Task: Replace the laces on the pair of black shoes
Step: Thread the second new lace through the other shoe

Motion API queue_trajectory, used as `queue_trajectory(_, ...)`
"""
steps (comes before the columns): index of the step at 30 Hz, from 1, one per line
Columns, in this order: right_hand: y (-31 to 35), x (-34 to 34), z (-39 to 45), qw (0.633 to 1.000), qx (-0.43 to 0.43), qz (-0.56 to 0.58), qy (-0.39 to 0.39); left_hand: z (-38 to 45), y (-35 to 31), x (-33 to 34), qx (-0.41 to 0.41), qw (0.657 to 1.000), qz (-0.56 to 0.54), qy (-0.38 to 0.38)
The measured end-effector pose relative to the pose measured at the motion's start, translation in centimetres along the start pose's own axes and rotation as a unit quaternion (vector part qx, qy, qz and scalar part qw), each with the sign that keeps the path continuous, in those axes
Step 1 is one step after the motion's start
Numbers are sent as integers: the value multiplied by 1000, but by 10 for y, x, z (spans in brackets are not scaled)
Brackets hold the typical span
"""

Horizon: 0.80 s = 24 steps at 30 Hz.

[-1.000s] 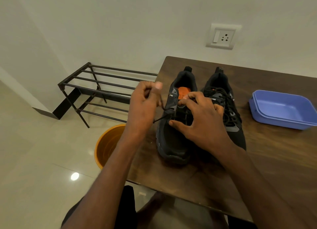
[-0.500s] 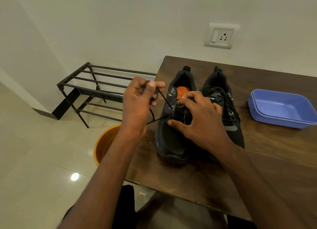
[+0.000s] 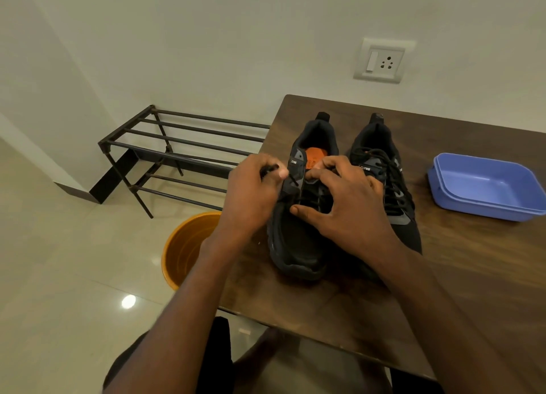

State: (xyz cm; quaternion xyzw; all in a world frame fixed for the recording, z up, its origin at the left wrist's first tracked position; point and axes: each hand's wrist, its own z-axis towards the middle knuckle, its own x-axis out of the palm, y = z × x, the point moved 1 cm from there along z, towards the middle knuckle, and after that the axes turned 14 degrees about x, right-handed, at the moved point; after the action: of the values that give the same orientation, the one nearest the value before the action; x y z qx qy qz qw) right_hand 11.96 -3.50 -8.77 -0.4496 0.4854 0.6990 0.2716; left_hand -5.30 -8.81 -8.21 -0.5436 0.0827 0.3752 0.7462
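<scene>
The left hand's (image 3: 251,198) fingers (image 3: 282,173) are curled together, pinching a black lace (image 3: 292,181) that runs from them to the eyelets of the left shoe (image 3: 298,234). The right hand (image 3: 348,207) lies over that shoe's tongue area, fingers bent and spread, thumb pressed against the upper near the eyelets; whether they clamp the lace cannot be told. The left shoe stands on the surface (image 3: 487,260) with its long axis running 6 to 12 o'clock, toe toward the person at 6, heel toward the wall at 12, an orange insole (image 3: 314,157) showing in its opening. The right shoe (image 3: 384,180), laced, stands just beside it at 3 o'clock, pointing the same way. Farther toward 3 sits a blue tub (image 3: 484,186). On the floor at 9 o'clock are an orange bucket (image 3: 186,246) and a metal rack (image 3: 177,151).
</scene>
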Motion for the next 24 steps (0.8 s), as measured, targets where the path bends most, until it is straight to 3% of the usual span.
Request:
queue_trajectory(3, 1, -2, 0, 1000, 3, 2, 10, 5, 4, -12, -76, 965, -219, -121)
queue_trajectory(5, 2, -2, 0, 1000, 2, 0, 9, 5, 3, -16, -105, 931, -319, -145)
queue_trajectory(7, 1, -2, 0, 1000, 3, 2, 11, 4, 1, -14, -117, 917, -356, -139)
queue_trajectory(9, 1, -1, 0, 1000, 2, 2, 11, 3, 1, -11, -96, 949, -283, -103)
queue_trajectory(11, 1, 0, -1, 1000, 1, 5, 7, 1, 1, -7, -33, 991, -128, -19)
queue_trajectory(14, 0, 0, 0, 1000, 0, 6, 1, -5, -2, 3, 10, 997, 11, 72)
queue_trajectory(16, 0, 0, 0, 1000, 0, 2, 5, -5, 0, 5, 24, 999, 25, 32)
queue_trajectory(19, 0, -1, 1, 1000, 2, 2, 12, 1, 2, -1, -21, 997, -41, -66)
queue_trajectory(24, 3, -2, -2, 1000, 10, 12, 0, 2, 7, 1, -45, 997, -36, -43)
